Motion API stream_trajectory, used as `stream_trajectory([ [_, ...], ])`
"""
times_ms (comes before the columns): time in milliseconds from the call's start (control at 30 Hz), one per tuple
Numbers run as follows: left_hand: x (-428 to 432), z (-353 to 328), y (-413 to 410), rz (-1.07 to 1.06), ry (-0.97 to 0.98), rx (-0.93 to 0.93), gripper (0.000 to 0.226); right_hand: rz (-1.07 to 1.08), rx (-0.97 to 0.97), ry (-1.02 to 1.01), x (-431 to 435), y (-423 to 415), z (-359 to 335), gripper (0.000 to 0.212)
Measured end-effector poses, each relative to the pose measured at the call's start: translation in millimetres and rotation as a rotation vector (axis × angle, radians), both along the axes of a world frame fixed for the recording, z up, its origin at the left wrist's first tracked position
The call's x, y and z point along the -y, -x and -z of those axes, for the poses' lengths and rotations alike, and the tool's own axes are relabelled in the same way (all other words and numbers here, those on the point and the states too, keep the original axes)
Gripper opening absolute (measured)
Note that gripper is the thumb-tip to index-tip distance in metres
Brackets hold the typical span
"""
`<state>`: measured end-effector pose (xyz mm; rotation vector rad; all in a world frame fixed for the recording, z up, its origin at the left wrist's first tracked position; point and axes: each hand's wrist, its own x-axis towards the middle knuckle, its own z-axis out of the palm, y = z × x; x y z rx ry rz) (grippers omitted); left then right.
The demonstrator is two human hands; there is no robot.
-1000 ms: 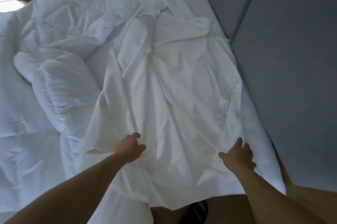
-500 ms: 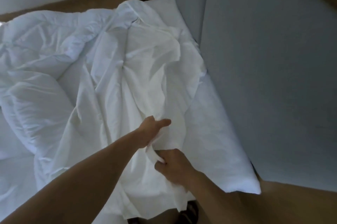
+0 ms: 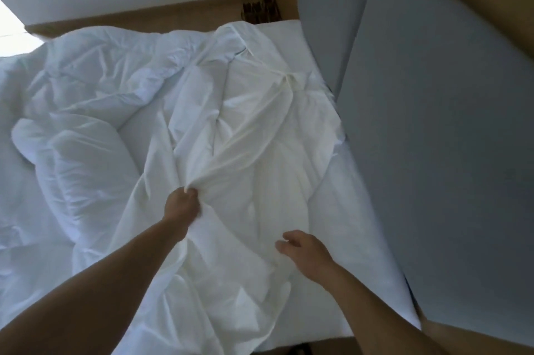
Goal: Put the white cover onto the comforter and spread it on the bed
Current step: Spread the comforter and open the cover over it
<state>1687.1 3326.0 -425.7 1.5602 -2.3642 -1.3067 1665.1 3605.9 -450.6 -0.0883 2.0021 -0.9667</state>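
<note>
A person's right hand (image 3: 307,253), loosely open and holding nothing, reaches over the crumpled white cover (image 3: 260,152), while the left hand (image 3: 182,203) grips a bunched fold of it. Right of the right hand, bare bed (image 3: 355,239) meets a grey panel (image 3: 433,152). The comforter (image 3: 95,89) lies heaped left of and beyond the left hand.

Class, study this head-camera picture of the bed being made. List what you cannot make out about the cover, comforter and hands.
All in the head view:
1. White cover: its opening, lost among folds.
2. Comforter: its left part, cut off by the frame edge.
3. Left hand: fingertips, buried in bunched cover.
4. Right hand: whether it touches the cover; the angle hides it.
</note>
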Motion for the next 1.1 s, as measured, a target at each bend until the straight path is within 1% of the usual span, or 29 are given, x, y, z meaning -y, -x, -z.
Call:
stream_trajectory([
  [67,18.3,4.8,-7.7,-0.041,0.101,0.025,0.033,0.056,-0.038,-0.123,-1.0,6.0,13.0,0.061],
  [133,36.5,17.2,-16.1,-0.056,0.15,0.071,0.034,0.121,-0.027,-0.198,-1.2,10.6,31.3,0.066],
  [233,55.7,40.2,-27.9,-0.003,0.109,0.176,0.027,0.249,0.012,-0.253,9.0,16.1,55.3,0.072],
  [300,63.7,50.9,-31.5,0.017,0.07,0.223,0.02,0.373,0.026,-0.239,21.5,20.4,70.9,0.075],
  [400,77.2,63.2,-31.2,-0.011,0.023,0.196,0.014,0.606,0.036,-0.195,40.3,28.6,92.0,0.078],
  [467,86.8,70.4,-30.2,-0.035,0.018,0.164,0.015,0.732,0.048,-0.176,48.1,31.2,104.5,0.074],
  [533,94.0,77.3,-29.2,-0.044,0.015,0.131,0.02,0.842,0.111,-0.122,54.1,32.9,110.9,0.066],
  [600,98.2,79.4,-26.2,-0.067,0.003,0.09,0.032,0.9,0.207,-0.01,62.1,35.4,108.4,0.049],
  [633,99.7,76.5,-24.1,-0.082,0.003,0.071,0.038,0.895,0.213,0.032,67.7,36.9,100.9,0.039],
  [667,102.0,72.7,-22.8,-0.093,0.014,0.054,0.041,0.874,0.168,0.05,74.5,39.5,90.9,0.033],
  [767,115.1,57.7,-21.8,-0.09,0.125,0.035,0.044,0.838,-0.1,0.125,100.6,48.5,48.2,0.014],
  [833,121.0,49.3,-20.9,-0.037,0.171,0.03,0.032,0.755,-0.242,0.174,123.0,50.4,15.5,0.021],
  [867,119.7,43.7,-19.1,-0.005,0.13,0.011,0.028,0.664,-0.288,0.181,135.4,48.7,2.0,0.021],
  [933,108.8,27.4,-11.7,0.063,-0.083,-0.061,0.038,0.392,-0.325,0.18,162.7,38.8,-23.8,0.018],
  [1000,94.0,5.5,0.1,0.111,-0.372,-0.122,0.044,0.079,-0.335,0.125,188.1,21.3,-40.9,0.027],
  [1067,84.0,-15.5,11.8,0.137,-0.626,-0.107,0.044,-0.145,-0.332,0.066,202.4,4.1,-47.7,0.03],
  [1100,82.1,-20.8,15.5,0.172,-0.696,-0.067,0.046,-0.218,-0.321,0.05,204.6,-2.6,-48.9,0.03],
])
